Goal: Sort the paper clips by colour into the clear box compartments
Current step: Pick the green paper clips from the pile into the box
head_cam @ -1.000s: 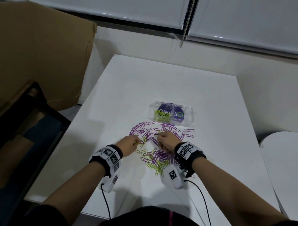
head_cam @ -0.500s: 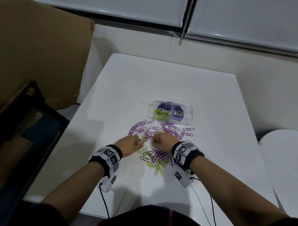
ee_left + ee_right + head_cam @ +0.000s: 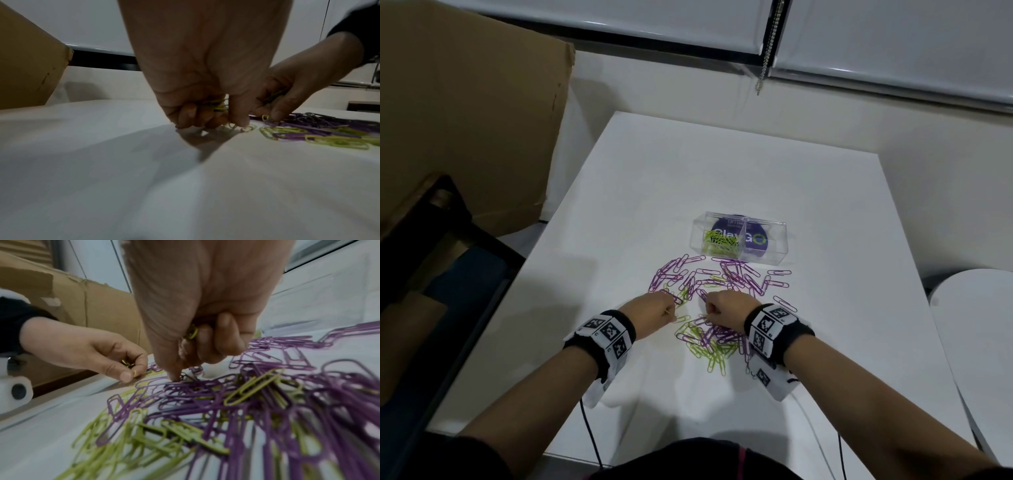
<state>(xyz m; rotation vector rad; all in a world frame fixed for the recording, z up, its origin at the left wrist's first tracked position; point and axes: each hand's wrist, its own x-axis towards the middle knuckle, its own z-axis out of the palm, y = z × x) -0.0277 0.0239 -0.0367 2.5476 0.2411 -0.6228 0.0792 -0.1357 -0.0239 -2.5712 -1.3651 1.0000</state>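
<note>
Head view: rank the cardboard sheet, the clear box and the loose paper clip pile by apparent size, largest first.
1. cardboard sheet, by far the largest, though it partly runs out of frame.
2. loose paper clip pile, spread wider than the box.
3. clear box, the smallest; it lies farther from the camera, so its true size is unsure.

The room is dim and evenly lit from above, so the white table [image 3: 722, 178] looks grey and soft shadows pool at its near edge under the forearms. The head view bends straight lines toward its corners. Both wrist views are grainy and stretched at the edges, with the nearest paper clips [image 3: 205, 426] smeared out of focus and a dark shadow under the left hand [image 3: 201, 68].
</note>
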